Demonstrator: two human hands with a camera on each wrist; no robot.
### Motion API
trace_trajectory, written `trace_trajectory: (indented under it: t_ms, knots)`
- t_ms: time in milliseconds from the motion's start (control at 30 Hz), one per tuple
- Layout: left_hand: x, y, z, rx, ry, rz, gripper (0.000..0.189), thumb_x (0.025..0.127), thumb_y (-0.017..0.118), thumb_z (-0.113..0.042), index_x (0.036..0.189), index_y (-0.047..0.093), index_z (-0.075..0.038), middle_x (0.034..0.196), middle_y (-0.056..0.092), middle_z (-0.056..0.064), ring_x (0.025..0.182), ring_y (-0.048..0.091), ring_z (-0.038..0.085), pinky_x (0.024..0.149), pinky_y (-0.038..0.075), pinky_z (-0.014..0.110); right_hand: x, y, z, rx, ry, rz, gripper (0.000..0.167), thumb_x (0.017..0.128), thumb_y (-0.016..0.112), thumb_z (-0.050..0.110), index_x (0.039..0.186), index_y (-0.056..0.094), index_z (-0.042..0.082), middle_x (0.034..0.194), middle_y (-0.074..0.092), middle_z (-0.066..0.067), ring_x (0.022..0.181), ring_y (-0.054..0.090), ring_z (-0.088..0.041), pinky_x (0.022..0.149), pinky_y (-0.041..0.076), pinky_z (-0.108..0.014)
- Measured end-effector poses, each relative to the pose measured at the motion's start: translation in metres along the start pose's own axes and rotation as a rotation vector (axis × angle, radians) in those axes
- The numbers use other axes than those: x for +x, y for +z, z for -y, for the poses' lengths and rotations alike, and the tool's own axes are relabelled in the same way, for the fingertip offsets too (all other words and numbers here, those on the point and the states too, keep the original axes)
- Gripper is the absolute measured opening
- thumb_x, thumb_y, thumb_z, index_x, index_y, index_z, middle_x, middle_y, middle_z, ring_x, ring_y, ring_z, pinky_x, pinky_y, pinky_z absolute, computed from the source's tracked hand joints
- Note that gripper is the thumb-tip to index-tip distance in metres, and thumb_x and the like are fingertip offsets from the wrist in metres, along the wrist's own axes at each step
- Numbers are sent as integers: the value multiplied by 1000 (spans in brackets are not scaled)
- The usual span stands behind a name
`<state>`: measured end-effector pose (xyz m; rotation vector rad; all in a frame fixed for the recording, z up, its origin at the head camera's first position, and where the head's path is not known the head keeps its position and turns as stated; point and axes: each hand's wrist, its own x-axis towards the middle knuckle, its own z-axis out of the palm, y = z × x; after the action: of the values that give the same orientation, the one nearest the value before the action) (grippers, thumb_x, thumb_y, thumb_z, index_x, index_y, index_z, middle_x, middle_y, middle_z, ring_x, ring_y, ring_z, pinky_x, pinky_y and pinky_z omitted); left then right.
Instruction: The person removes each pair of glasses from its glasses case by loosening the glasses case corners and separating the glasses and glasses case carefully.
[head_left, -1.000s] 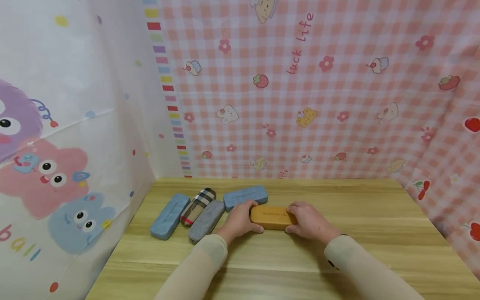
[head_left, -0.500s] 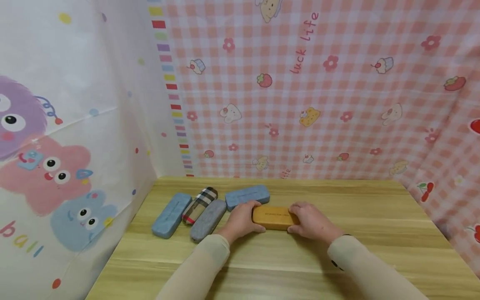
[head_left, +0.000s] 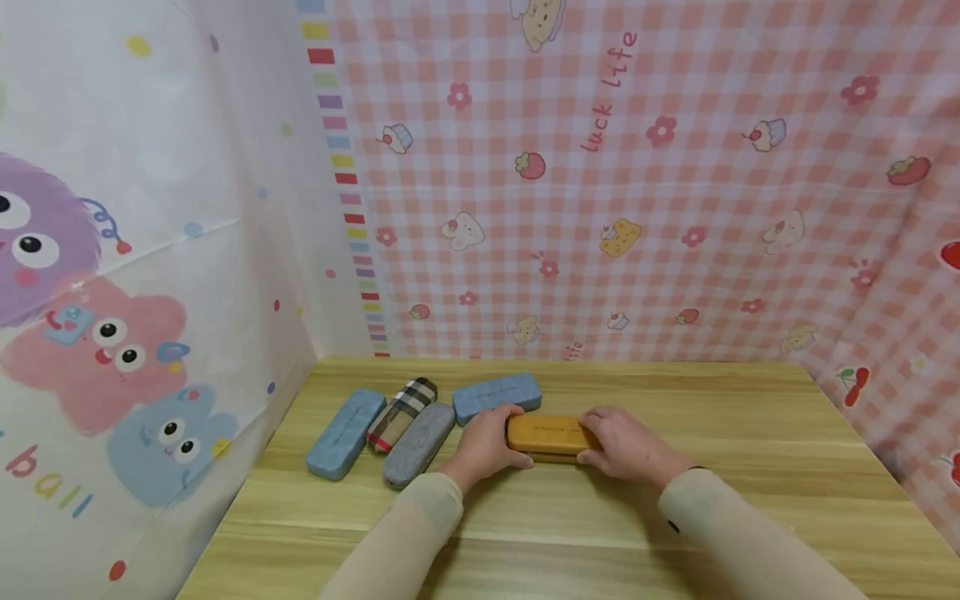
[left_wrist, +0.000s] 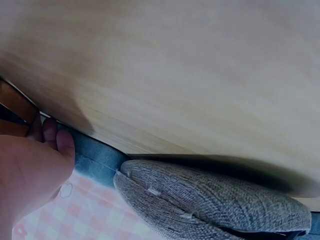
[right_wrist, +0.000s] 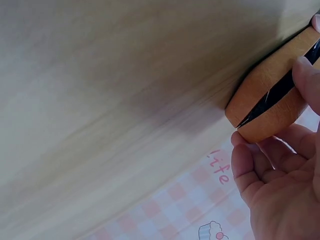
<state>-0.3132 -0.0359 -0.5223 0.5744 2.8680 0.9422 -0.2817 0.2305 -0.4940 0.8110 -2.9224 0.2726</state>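
An orange glasses case (head_left: 549, 431) lies on the wooden table in front of the person, long side facing them. The left hand (head_left: 482, 447) grips its left end, thumb at the front and fingers behind. At the right end, the right hand (head_left: 632, 446) holds it in the same way. In the right wrist view a dark gap runs between the lid and base of the glasses case (right_wrist: 267, 82), with the thumb (right_wrist: 306, 80) at that gap. Beside the left hand lies a grey fabric glasses case (left_wrist: 215, 195); a blue case (head_left: 497, 395) sits just behind.
Further left on the table (head_left: 540, 542) lie a plaid case (head_left: 401, 414) and another blue case (head_left: 347, 434), close to the grey one. A pink checked cloth (head_left: 570, 192) hangs behind the table, and a white printed cloth (head_left: 225, 333) hangs at the left.
The lid of the orange glasses case has risen slightly, and a dark line now shows along its front. Both hands keep their places; the head view has shifted a little.
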Motion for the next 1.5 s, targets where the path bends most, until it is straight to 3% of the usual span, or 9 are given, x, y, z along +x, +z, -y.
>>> trace_trajectory:
  t_ms: [367,700,967,1267,1500]
  knots:
    - [2,0,-1,-9,-2,18,83,78,98,-36,149,60,-17,141,69,9,126,66,31,110,52,49,-1,-1,1,-89,-43,21,53,97,80,32,131,67,-6,126,74,-22,116,69,-39,103,56,-54]
    - [0,-14,-2,25,14,134,75,93,86,-29,159,51,-19,155,61,12,143,57,35,119,47,52,1,-2,5,-104,-50,9,48,97,80,30,129,67,-4,123,76,-20,109,70,-37,101,56,-53]
    - [4,-12,-7,27,-9,93,75,85,94,-24,151,59,-17,146,67,11,133,64,34,113,51,50,1,-2,7,-105,-71,3,38,99,79,26,121,67,-2,108,76,-16,101,74,-36,98,57,-54]
    - [7,-13,-12,111,-28,99,77,83,95,-29,151,59,-22,142,70,7,130,66,33,113,50,52,3,-4,7,-104,-24,-10,25,103,73,23,116,70,2,92,75,-6,89,73,-25,93,58,-52]
    - [15,-10,-8,161,-50,100,83,78,98,-35,151,58,-26,139,72,6,130,67,33,111,50,58,13,-11,5,-53,12,19,17,105,68,21,112,72,5,78,69,3,68,56,-10,69,55,-37]
